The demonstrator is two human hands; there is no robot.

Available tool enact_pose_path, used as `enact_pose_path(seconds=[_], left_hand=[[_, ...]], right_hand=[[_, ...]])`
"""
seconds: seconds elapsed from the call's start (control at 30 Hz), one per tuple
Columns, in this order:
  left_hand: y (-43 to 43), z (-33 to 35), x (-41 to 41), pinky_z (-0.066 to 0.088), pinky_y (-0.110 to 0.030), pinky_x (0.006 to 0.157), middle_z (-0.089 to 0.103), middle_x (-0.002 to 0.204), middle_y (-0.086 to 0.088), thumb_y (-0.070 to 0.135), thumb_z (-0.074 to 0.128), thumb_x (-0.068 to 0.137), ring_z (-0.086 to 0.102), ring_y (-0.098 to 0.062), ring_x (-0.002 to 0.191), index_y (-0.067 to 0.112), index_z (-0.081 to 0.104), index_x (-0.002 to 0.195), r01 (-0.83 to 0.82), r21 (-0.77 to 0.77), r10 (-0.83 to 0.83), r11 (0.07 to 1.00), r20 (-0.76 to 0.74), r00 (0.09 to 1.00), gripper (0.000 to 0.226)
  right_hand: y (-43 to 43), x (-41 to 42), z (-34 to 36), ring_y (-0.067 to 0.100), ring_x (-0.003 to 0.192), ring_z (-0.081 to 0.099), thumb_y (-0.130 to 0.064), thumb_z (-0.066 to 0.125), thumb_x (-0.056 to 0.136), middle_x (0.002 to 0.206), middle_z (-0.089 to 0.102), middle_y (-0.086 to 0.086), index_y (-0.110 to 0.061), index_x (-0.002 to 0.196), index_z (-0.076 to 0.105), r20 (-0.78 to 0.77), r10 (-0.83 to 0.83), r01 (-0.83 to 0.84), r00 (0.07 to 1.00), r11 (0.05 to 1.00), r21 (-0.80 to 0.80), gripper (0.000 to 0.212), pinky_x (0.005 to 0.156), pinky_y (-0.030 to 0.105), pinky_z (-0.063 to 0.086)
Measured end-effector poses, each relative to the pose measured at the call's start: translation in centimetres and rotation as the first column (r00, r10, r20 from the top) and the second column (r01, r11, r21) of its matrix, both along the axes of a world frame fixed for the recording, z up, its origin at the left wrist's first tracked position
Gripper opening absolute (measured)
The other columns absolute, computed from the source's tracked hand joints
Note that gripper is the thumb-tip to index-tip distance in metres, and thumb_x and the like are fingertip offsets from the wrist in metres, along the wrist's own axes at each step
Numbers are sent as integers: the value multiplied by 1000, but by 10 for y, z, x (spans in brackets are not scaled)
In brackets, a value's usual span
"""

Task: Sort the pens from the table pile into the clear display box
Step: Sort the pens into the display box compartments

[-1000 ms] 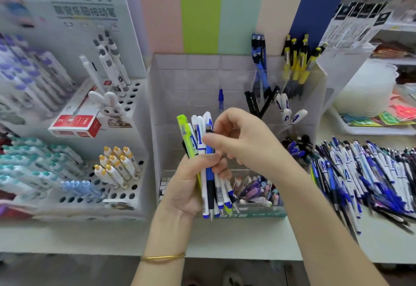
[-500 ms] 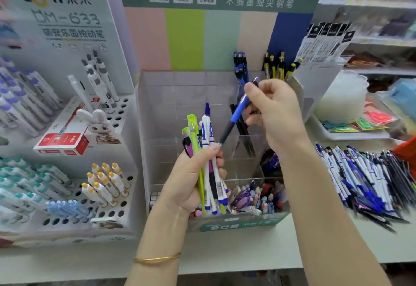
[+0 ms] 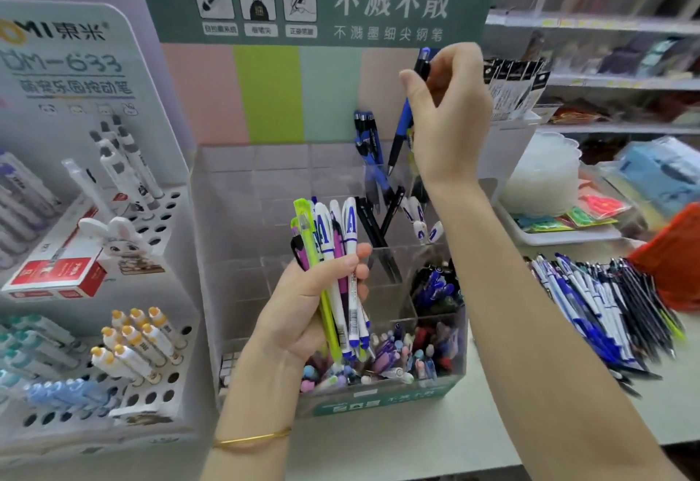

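My left hand (image 3: 303, 302) grips a bundle of pens (image 3: 333, 264), white-and-blue ones plus a lime green and a purple one, held upright in front of the clear display box (image 3: 242, 238). My right hand (image 3: 450, 113) pinches a single blue pen (image 3: 403, 121) near its top, tip down, above the box's back right compartment where other blue pens (image 3: 366, 136) stand. The table pile of pens (image 3: 606, 306) lies to the right on the counter.
A white holed pen stand (image 3: 151, 374) with markers sits left of the box. Small erasers and caps (image 3: 397, 363) fill the box's front tray. A white tray (image 3: 557, 234) and an orange object (image 3: 678, 261) lie at the right, with shelves behind.
My right hand pulled one blue pen out of the bundle, lifted it up and to the right, and turned it tip down over the back compartment. The camera view tilted upward.
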State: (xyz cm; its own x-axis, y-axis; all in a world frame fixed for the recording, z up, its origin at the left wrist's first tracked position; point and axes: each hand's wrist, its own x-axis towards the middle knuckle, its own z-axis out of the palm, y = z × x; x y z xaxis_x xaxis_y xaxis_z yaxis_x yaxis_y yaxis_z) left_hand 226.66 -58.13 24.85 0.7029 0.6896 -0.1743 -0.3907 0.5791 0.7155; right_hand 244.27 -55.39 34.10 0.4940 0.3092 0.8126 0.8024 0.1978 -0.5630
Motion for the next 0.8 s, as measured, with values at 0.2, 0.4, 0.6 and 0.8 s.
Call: enact_pose_path(seconds=[0.2, 0.4, 0.6, 0.8], left_hand=[[2, -2, 1, 54, -23, 55, 69, 86, -8, 1, 62, 73, 63, -12, 62, -1, 66, 105, 14, -24, -14, 1000, 1, 1000, 33], [4, -1, 3, 53, -23, 54, 66, 84, -9, 1, 63, 72, 61, -12, 61, -1, 73, 94, 1, -31, -1, 1000, 4, 1000, 24], [1, 3, 6, 53, -23, 53, 71, 92, -11, -1, 62, 75, 62, -13, 62, 2, 70, 98, -21, -15, 21, 1000, -11, 1000, 24], [1, -2, 3, 53, -25, 55, 70, 93, -10, 2, 65, 75, 62, -14, 64, -2, 58, 117, 29, 36, -30, 999, 19, 999, 42]], right_hand=[[7, -10, -1, 18, 66, 49, -16, 64, 88, 79, 49, -2, 5, 90, 54, 76, -59, 48, 995, 989, 142, 24, 62, 27, 45], [10, -8, -5, 19, 65, 52, -18, 67, 85, 75, 60, 6, 2, 87, 57, 124, -110, 99, 986, 991, 92, 23, 58, 26, 40], [13, -9, -28, 34, 83, 55, -24, 74, 79, 74, 61, 14, -2, 83, 60, 339, -257, 370, 905, 869, -330, 26, 57, 33, 29], [-46, -33, -24, 11, 69, 56, -25, 60, 92, 80, 63, 3, -7, 91, 67, -10, 94, -93, 995, 946, -311, 19, 66, 23, 43]])
